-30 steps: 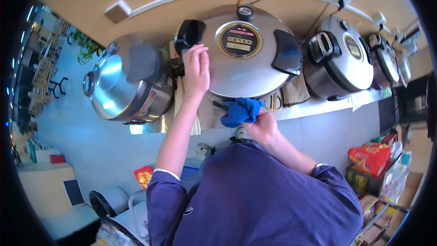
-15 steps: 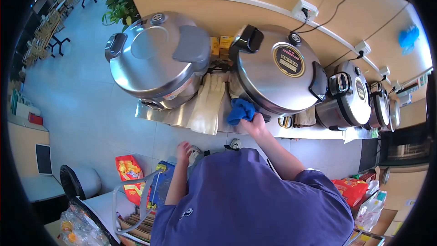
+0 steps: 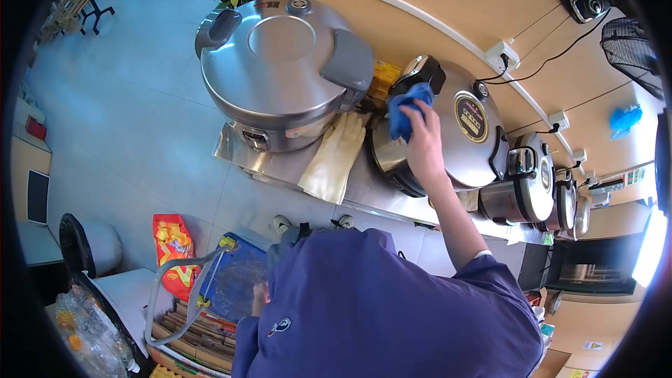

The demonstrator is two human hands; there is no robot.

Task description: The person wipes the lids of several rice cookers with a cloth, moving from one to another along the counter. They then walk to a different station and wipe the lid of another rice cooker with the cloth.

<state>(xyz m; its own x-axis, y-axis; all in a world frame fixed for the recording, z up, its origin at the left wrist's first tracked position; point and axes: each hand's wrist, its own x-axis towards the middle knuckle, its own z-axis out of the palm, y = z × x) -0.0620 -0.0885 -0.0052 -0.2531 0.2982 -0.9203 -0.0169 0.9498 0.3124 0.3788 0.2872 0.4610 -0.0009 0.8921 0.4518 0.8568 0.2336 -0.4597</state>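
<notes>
The fingers of your right hand (image 3: 425, 145) were curled closed around a blue cloth (image 3: 403, 116), bunched up with its loose folds sticking out past your fingertips. That cloth sat at the near-left edge of the large electric cooker (image 3: 467, 162), just below its black handle (image 3: 431, 77); you could not tell from this angle whether it pressed on the metal or hung just off it. Your left hand (image 3: 260, 299) was low by your side, mostly hidden by your purple shirt (image 3: 378, 301), so how far its fingers were open, or whether they held anything, could not be told.

Beside the cooker, a pale rubber glove (image 3: 332, 161) lay across the metal table (image 3: 231, 147), its cuff at the front edge; a sweep of cloth or forearm that way could have knocked it to the floor. Yellow boxes (image 3: 384, 78) stood behind, and a grey-handled cooker (image 3: 280, 98) to the left. Above, a black plug (image 3: 504, 61) was in the wall socket (image 3: 494, 53): if the cooker was powered and hot, a thin fold would have let heat reach your bare fingers, and a loose corner could have caught on the handle and pulled free of your grip
</notes>
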